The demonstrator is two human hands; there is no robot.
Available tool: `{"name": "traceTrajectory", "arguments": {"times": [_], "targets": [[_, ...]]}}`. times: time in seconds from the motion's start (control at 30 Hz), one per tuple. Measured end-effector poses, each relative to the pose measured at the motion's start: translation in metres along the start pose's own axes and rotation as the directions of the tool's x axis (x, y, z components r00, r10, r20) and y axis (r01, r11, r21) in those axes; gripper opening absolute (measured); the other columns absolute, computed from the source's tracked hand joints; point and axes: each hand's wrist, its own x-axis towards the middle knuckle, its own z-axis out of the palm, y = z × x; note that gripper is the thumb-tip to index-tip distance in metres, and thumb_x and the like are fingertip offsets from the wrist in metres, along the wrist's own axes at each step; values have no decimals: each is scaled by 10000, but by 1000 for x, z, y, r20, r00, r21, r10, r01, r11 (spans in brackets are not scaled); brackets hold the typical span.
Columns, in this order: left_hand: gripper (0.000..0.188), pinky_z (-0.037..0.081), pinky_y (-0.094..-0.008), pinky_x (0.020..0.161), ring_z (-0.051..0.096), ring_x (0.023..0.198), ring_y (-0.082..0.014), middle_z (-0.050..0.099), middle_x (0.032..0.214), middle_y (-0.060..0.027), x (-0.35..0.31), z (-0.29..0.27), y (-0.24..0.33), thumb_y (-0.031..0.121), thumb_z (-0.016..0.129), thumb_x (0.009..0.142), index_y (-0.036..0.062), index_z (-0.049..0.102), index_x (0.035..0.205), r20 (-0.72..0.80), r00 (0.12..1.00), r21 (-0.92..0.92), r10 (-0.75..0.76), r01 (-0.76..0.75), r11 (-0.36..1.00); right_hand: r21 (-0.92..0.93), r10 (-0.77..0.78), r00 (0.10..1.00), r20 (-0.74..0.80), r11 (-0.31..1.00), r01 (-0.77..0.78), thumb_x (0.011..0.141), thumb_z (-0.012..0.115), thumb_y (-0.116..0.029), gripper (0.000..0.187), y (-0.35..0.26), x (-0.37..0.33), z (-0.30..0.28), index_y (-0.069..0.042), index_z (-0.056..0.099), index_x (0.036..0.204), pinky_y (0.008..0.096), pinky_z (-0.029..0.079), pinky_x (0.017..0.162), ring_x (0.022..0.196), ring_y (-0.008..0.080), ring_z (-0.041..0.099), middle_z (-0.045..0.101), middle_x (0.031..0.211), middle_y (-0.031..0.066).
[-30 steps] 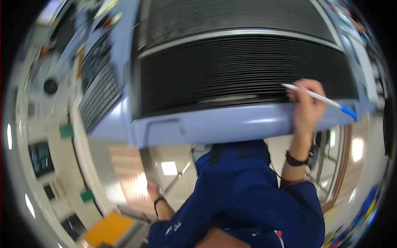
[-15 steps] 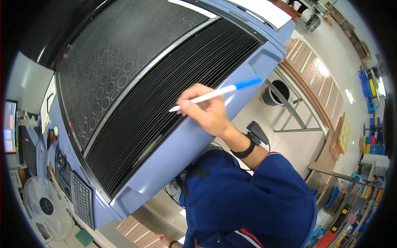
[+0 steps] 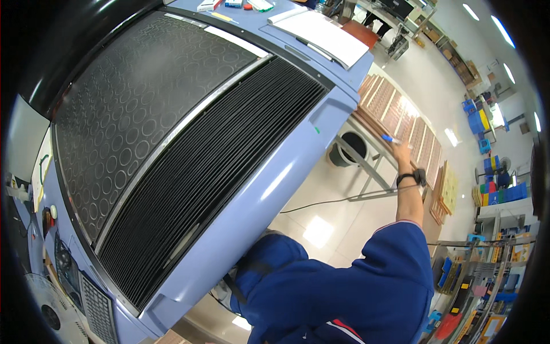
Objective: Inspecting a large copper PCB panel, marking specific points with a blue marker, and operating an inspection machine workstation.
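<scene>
A person's right hand (image 3: 403,153) grips a blue-ended pen (image 3: 390,139) at the long edge of a stack of copper-toned panels (image 3: 403,114), the edge nearest a blue machine (image 3: 275,186). The pen's blue end points toward the machine; whether fingers touch the panels cannot be told. The left hand is out of view, its state unknown. White paper (image 3: 329,39) lies along the machine's right rim. A small white mark (image 3: 305,336) on the navy shirt (image 3: 344,295) is too small to read.

the pen (image 3: 388,138) is partly hidden; the fan (image 3: 50,316) cut off.
</scene>
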Motion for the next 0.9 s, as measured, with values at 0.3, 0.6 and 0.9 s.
{"name": "traceTrajectory", "arguments": {"times": [0.3,0.6,0.9], "targets": [[265,571,-358,664,700,741,-290,715,895,-194,5,-22,125,193,619,998,-48,692,1081,-181,973,-423,146,-211,881,-17,-31,982,-187,999,28,904,694,-537,843,-3,-98,10,54,411,1434,576,373,1092,1248,464,566,612,1270,346],[285,575,-378,600,677,667,-295,681,808,-204,43,-25,279,188,606,996,-81,681,1051,-286,767,-616,575,-607,502,737,427,685,590,-632,-240,912,678,-568,997,25,-116,56,-4,169,1557,557,346,1178,1423,438,399,300,1607,240],[306,560,-332,695,689,771,-260,730,929,-193,60,8,306,162,656,971,-97,695,1129,201,621,-600,757,-533,597,952,391,918,-69,-249,178,1008,557,-15,201,-16,-76,-110,30,529,1201,447,570,1029,1074,307,683,654,1167,178]]}}
